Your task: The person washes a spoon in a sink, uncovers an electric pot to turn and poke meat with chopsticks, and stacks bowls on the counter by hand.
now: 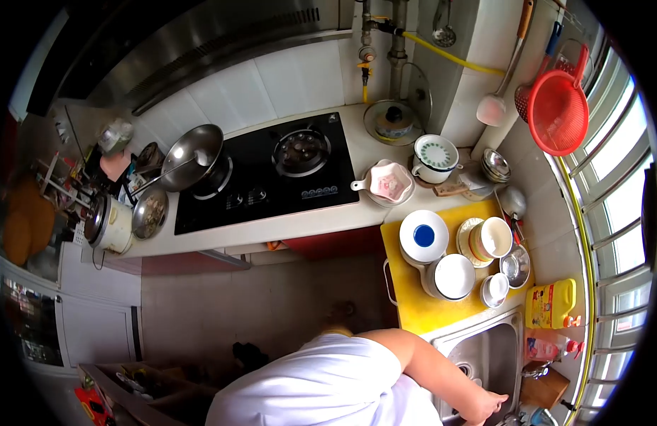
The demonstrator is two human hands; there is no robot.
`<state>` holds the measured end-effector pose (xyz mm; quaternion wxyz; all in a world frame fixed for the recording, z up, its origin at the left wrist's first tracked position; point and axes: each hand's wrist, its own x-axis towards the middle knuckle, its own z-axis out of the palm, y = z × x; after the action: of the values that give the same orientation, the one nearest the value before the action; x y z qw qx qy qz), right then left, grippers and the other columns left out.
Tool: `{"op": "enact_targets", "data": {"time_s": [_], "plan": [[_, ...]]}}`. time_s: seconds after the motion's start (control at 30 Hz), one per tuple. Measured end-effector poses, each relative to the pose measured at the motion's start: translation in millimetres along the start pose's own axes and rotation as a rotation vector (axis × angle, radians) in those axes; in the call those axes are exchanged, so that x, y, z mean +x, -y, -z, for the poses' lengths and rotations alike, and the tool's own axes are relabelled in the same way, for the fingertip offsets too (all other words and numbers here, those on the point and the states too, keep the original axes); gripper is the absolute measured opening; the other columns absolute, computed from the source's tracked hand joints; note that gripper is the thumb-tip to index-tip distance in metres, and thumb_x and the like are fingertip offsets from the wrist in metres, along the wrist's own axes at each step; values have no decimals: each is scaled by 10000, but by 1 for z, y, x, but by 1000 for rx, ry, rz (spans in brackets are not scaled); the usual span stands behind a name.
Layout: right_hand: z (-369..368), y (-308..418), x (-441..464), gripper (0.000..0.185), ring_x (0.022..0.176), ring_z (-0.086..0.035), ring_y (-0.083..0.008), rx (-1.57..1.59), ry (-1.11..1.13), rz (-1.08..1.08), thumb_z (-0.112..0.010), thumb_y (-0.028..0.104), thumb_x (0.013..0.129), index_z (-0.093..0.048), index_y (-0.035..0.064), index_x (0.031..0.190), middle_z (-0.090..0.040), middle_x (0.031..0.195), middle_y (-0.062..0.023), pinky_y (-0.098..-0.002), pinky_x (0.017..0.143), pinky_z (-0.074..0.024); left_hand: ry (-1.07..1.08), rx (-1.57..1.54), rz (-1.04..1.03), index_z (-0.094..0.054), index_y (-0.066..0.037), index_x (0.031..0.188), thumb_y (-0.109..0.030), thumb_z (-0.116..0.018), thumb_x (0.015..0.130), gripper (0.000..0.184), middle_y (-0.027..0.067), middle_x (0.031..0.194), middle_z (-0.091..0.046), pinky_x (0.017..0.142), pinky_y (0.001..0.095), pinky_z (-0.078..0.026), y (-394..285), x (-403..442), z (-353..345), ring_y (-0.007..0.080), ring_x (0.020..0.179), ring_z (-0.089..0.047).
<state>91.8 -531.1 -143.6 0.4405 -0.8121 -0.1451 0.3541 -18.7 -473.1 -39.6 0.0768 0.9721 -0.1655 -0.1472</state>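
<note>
My left hand (486, 407) reaches over the steel sink (477, 349) at the lower right, its fingers drawn together. Whatever they hold, if anything, is too small to make out. The white-sleeved arm comes in from the bottom centre. Below the frame's edge, my right hand is out of sight. Beside the sink, a yellow board (410, 312) bears a white bowl with a blue centre (423, 237), a stack of white bowls (455, 277), a cream bowl (495, 237) and a steel bowl (515, 266).
A black gas stove (272, 184) and a wok (192, 157) stand at the upper left. A yellow jug (550, 304) and a bottle (545, 348) line the sink's right side. A red strainer (558, 113) hangs near the barred window. Lower left is an open drawer (123, 397).
</note>
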Motion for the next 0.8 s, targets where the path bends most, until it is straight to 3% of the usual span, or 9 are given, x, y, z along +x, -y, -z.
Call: {"op": "enact_targets", "data": {"time_s": [0.07,0.27,0.4,0.57,0.6,0.67,0.7,0.77,0.8], "plan": [[7,-6,0,234,570,-516,-206,27,-20,-43,-526,222,874,-510,7,784,-522,622,-74,-341,524,-420,-559,48,-351,-684,-138,846,-400,-626,734,291,82,917,-651,783,476,-443,11,-22,-19,294,859,-600],[31,-17,-1,242,551,-519,-220,105,-72,-155,-518,215,870,-504,13,737,-516,596,-79,-355,514,-420,-777,-655,-611,-662,-64,826,-179,-679,607,248,80,789,-623,721,417,-456,34,-139,49,297,790,-605],[47,-24,7,252,538,-521,-230,60,-88,-167,-512,211,867,-500,17,705,-513,579,-82,-365,508,-419,-740,-376,-463,-644,-64,803,-151,-652,658,169,88,795,-621,671,400,-483,51,-177,36,285,774,-611],[-3,32,-35,220,832,-633,-328,-1415,-167,-112,-589,202,782,-668,1,827,-640,906,-213,-374,756,-497,-514,-363,-287,-612,-46,782,-146,-644,712,126,106,818,-601,719,404,-480,65,-240,41,290,828,-609],[25,-18,-8,220,617,-613,-263,-1247,-250,122,-573,230,822,-638,20,816,-646,737,-134,-344,579,-500,-516,-363,-296,-612,-46,782,-146,-644,712,126,106,818,-601,719,404,-480,67,-247,38,290,828,-609],[19,16,-27,128,398,-422,-100,421,-41,-174,-555,234,839,-572,115,796,-495,530,17,-260,345,-325,-519,-352,-298,-606,-42,784,-137,-637,720,119,110,822,-600,730,408,-478,74,-263,29,288,832,-609],[13,18,-29,96,382,-294,-18,523,-21,-130,-518,254,880,-502,173,832,-353,509,90,-182,334,-182,-545,-468,-317,-600,-39,790,-131,-635,721,121,111,836,-598,744,403,-475,78,-277,30,281,840,-607],[25,13,-32,136,405,-398,-82,223,-57,-325,-551,245,854,-548,123,795,-459,538,47,-233,344,-289,-554,-430,-272,-616,-43,784,-127,-626,709,113,107,809,-607,715,405,-482,83,-285,19,289,820,-611],[26,4,-32,156,500,-482,-163,-574,-249,-80,-561,216,818,-570,79,742,-526,603,-16,-293,459,-382,-572,-379,-223,-633,-47,778,-123,-616,696,112,102,782,-615,687,406,-489,85,-287,18,296,799,-615]]}}
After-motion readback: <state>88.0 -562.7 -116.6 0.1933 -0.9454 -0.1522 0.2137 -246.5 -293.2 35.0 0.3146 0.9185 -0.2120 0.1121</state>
